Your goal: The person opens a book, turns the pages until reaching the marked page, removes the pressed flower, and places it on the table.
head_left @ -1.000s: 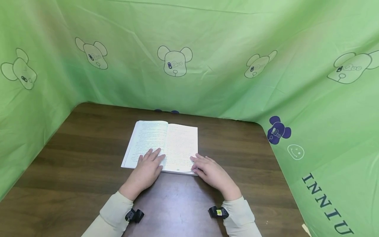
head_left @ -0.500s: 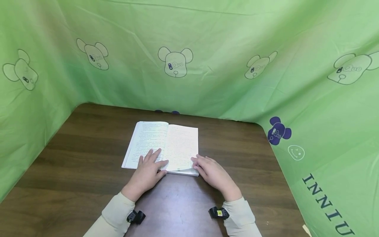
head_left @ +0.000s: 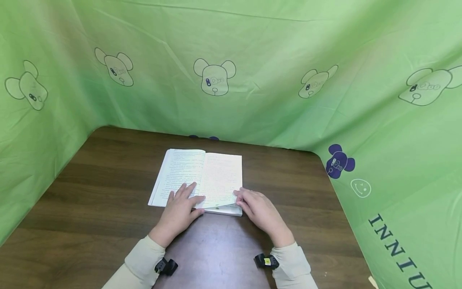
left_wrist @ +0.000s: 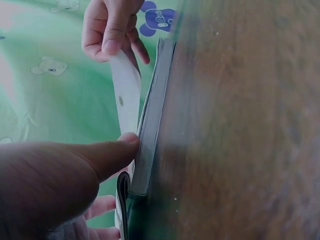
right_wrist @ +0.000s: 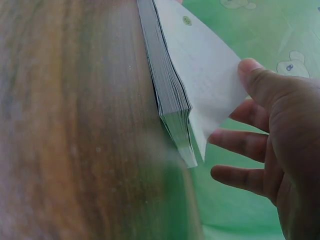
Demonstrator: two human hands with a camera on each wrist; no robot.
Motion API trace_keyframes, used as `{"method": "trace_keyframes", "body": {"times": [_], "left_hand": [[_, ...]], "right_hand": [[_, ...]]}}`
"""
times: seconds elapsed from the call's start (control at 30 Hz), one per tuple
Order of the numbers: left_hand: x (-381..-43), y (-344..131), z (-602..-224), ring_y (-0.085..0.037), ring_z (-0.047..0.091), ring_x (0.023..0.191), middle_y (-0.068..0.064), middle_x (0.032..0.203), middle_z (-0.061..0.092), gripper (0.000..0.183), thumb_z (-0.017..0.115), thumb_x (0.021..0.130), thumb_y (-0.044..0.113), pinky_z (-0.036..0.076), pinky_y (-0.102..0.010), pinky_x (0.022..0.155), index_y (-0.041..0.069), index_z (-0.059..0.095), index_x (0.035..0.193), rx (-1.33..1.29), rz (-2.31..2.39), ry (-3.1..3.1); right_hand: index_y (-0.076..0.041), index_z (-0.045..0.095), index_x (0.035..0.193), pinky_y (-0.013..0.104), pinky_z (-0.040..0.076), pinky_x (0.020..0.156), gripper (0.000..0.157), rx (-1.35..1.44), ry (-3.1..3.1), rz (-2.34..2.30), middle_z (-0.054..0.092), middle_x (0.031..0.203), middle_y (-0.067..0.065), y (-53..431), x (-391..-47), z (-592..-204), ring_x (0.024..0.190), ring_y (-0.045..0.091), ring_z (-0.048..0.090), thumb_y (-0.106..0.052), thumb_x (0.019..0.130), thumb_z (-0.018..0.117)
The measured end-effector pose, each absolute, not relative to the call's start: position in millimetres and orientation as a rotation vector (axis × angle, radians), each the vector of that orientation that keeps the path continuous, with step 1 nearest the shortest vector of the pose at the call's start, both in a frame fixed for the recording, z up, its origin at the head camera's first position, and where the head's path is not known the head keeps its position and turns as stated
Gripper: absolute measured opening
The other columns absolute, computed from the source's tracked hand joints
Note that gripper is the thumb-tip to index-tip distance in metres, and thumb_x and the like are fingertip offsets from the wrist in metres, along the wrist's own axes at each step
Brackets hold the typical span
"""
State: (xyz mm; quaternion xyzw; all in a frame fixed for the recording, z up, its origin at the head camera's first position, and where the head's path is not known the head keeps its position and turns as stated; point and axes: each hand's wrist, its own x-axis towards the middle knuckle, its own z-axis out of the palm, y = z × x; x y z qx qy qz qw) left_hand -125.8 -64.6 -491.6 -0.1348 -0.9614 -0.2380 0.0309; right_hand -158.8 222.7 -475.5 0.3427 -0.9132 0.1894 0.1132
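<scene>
1. The white, printed book point(head_left: 203, 176) lies open centrally on the brown table point(head_left: 108, 192), its right page point(head_left: 221, 176) lifted.
2. Left hand point(head_left: 177, 213) rests, fingers spread, on the left page point(head_left: 182, 168); right hand point(head_left: 260, 209) pinches the right page.
3. Brown table extends left, right and near; green cloth point(head_left: 252, 116) borders it far.

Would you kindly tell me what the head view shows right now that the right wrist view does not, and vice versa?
Only the head view: the whole left hand, resting on the printed left-hand page, the black device at that wrist, and the winking face on the cloth.

Only the right wrist view: the outer side of the page stack, seen end-on.

Both: the right hand pinching a lifted page by its edge, the open book, the brown tabletop and the green cloth.
</scene>
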Motion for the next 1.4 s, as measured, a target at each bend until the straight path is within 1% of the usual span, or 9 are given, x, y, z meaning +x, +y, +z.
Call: {"method": "trace_keyframes", "body": {"times": [0.3,0.4,0.6,0.73,0.9,1.07,1.2,1.3,1.4], "left_hand": [[-126.2,-63.7,-491.3,-0.044,0.035,0.149,-0.013,0.159,0.045,0.033,0.071,0.096,0.035,0.028,-0.074,0.112,0.022,0.074,0.127,-0.396,-0.727,-2.945],[-126.6,-63.7,-491.2,-0.043,0.036,0.149,-0.012,0.158,0.046,0.031,0.071,0.097,0.034,0.029,-0.074,0.112,0.022,0.075,0.126,-0.391,-0.722,-2.938],[-127.6,-63.9,-491.7,-0.041,0.040,0.147,-0.011,0.156,0.050,0.029,0.068,0.099,0.033,0.031,-0.074,0.110,0.019,0.075,0.123,-0.372,-0.735,-2.913],[-128.9,-63.0,-490.8,-0.040,0.041,0.146,-0.013,0.154,0.052,0.035,0.065,0.101,0.033,0.030,-0.073,0.112,0.014,0.071,0.129,-0.326,-0.778,-2.911],[-131.4,-64.8,-490.6,-0.039,0.047,0.141,-0.019,0.151,0.052,0.054,0.067,0.099,0.029,0.037,-0.063,0.113,0.004,0.055,0.145,-0.271,-0.827,-2.827],[-133.2,-68.6,-489.9,-0.044,0.041,0.143,-0.025,0.158,0.038,0.095,0.076,0.087,0.023,0.040,-0.063,0.109,0.001,0.021,0.162,-0.195,-0.884,-2.707],[-133.5,-70.0,-489.6,-0.048,0.024,0.150,-0.028,0.167,0.014,0.118,0.082,0.081,0.021,0.030,-0.068,0.113,0.003,-0.001,0.164,-0.138,-0.865,-2.665],[-132.5,-70.8,-488.7,-0.050,0.012,0.153,-0.028,0.168,0.000,0.126,0.086,0.079,0.022,0.020,-0.073,0.115,0.004,-0.005,0.163,-0.107,-0.829,-2.664],[-132.0,-71.3,-487.8,-0.049,0.002,0.155,-0.027,0.168,-0.006,0.127,0.089,0.077,0.023,0.013,-0.078,0.114,0.004,-0.003,0.164,-0.094,-0.789,-2.679]], "right_hand": [[-0.018,0.065,0.098,0.041,0.056,0.094,0.008,0.962,-2.552,0.578,0.072,0.129,-0.001,224.7,-160.3,-474.8,0.114,0.018,0.070,-0.017,0.096,0.073],[-0.017,0.067,0.105,0.043,0.056,0.094,0.010,0.935,-2.540,0.605,0.071,0.131,0.000,225.7,-160.1,-474.3,0.115,0.020,0.070,-0.020,0.097,0.072],[-0.014,0.065,0.125,0.049,0.051,0.103,0.030,0.848,-2.563,0.604,0.062,0.144,0.002,227.1,-158.2,-473.4,0.126,0.024,0.064,-0.026,0.098,0.069],[-0.013,0.064,0.131,0.050,0.047,0.107,0.036,0.821,-2.618,0.605,0.058,0.149,0.004,227.4,-158.1,-474.0,0.133,0.025,0.059,-0.026,0.099,0.069],[-0.010,0.062,0.139,0.054,0.041,0.114,0.044,0.887,-2.713,0.623,0.054,0.153,0.007,227.2,-160.3,-476.9,0.140,0.027,0.052,-0.026,0.098,0.070],[-0.013,0.061,0.142,0.061,0.028,0.120,0.047,1.072,-2.836,0.660,0.048,0.158,0.005,227.3,-159.0,-480.4,0.149,0.026,0.042,-0.029,0.099,0.069],[-0.016,0.061,0.143,0.062,0.022,0.122,0.051,1.118,-2.914,0.664,0.048,0.158,0.003,227.8,-157.3,-481.7,0.150,0.027,0.039,-0.035,0.097,0.071],[-0.017,0.063,0.142,0.063,0.022,0.122,0.051,1.113,-2.935,0.653,0.049,0.157,0.002,228.1,-156.4,-481.4,0.150,0.027,0.039,-0.036,0.095,0.072],[-0.017,0.066,0.139,0.063,0.022,0.121,0.048,1.112,-2.943,0.657,0.050,0.157,0.001,228.3,-155.4,-480.1,0.150,0.027,0.040,-0.036,0.095,0.073]]}}
